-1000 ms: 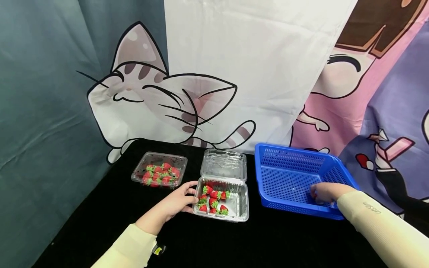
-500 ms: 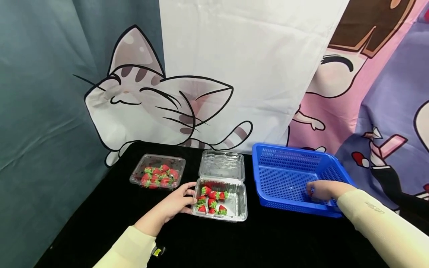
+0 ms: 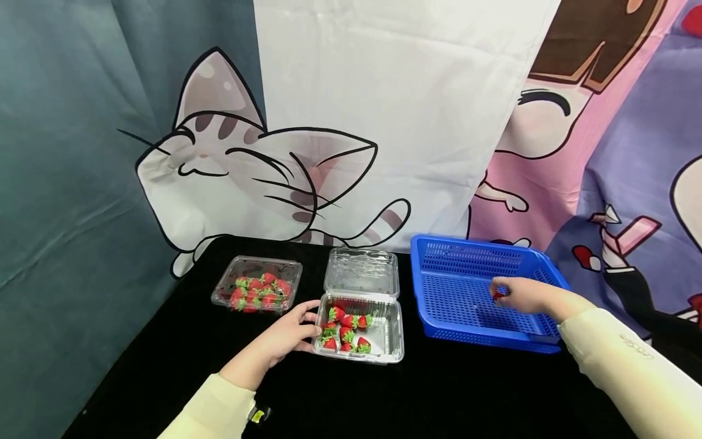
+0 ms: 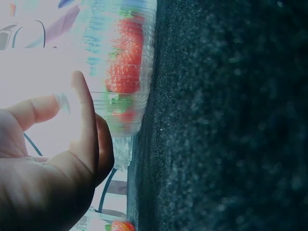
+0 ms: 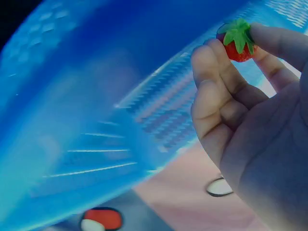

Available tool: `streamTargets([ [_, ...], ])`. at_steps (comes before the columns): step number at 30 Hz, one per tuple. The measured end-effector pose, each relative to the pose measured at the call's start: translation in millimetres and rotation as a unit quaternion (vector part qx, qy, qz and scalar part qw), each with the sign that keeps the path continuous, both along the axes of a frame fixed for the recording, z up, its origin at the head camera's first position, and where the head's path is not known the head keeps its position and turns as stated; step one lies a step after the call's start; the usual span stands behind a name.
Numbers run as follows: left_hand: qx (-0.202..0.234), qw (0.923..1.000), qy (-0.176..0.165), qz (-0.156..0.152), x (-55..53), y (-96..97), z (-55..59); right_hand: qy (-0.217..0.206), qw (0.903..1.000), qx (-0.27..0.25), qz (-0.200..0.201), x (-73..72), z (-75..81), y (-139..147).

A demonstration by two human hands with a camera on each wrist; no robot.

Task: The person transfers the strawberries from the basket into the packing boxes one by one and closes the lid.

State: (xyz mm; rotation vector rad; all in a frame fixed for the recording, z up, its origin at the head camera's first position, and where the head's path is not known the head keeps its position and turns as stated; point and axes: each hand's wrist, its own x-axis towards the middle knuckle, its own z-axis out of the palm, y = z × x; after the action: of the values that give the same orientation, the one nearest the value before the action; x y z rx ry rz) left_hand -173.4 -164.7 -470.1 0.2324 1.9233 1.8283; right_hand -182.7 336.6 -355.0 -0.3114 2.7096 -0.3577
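Note:
Beside the left wall of an open clear plastic box (image 3: 388,332), my left hand (image 3: 282,338) rests with its fingers spread and loosely bent against the side. Several red strawberries (image 3: 347,334) with green leaves lie in that box, mostly at its left. In the left wrist view, the strawberries (image 4: 126,62) show through the box wall. Above the floor of the blue basket (image 3: 419,292), my right hand (image 3: 518,296) pinches one strawberry (image 5: 239,41) between thumb and fingertips. Its green leaves face the right wrist camera; the head view shows only a bit of red.
A closed clear box (image 3: 236,268) full of strawberries stands at the left. The open box's lid (image 3: 362,271) is folded back behind it. Black cloth (image 3: 411,390) covers the table, with a printed curtain (image 3: 351,73) behind.
My right hand has risen from the basket's right part and moved slightly left, a strawberry now visible at its fingertips. The left hand stays at the box while the view shifts slightly.

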Motion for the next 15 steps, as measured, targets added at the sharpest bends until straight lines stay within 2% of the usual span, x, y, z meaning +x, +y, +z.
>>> streamTargets([
  [4,0.004,1.0,-0.002,-0.002,-0.9,0.2,-1.8,0.041,0.9989,-0.018,0.011,0.0,14.0,-17],
  [7,0.003,1.0,-0.003,0.001,-1.1,0.1,-2.1,0.095,0.9948,-0.005,0.036,1.3,22.3,-34],
  [12,0.0,1.0,-0.002,0.001,0.7,-0.7,0.5,0.199,0.9766,0.014,0.081,8.7,27.3,-70],
  [15,0.001,1.0,-0.002,0.0,1.3,-0.6,1.4,0.253,0.9631,0.018,0.089,15.1,27.7,-94],
])
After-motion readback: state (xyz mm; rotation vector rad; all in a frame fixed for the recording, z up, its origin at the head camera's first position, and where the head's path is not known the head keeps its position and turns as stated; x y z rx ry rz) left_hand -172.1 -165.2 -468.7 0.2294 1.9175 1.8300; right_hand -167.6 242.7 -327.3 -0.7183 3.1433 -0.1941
